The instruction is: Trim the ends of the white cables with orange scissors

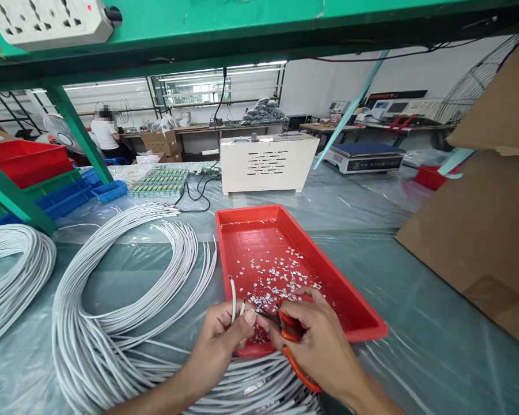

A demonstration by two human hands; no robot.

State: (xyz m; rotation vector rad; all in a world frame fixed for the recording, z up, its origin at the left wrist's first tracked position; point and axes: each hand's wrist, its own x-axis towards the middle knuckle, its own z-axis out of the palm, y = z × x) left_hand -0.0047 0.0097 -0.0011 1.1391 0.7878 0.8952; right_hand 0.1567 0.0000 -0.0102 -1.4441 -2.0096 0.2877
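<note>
My left hand (222,334) pinches the dark-tipped ends of white cables (233,297) between thumb and fingers, over the near edge of a red tray (349,288). Orange-handled cutters (300,369) are gripped in my right hand (317,340); their dark jaws point left and meet the cable end by my left thumb. My fingers partly cover the jaws. Small silvery-white scraps (280,276) lie scattered in the tray. A big coil of white cables (86,346) spreads beneath and left of my left hand.
Another cable coil (21,276) lies far left, near blue bins (108,191). A cream metal box (268,164) stands behind the tray. Cardboard (479,259) leans in from the right, near a scale (363,158). Overhead runs a green shelf (242,23). A person (108,135) sits far back.
</note>
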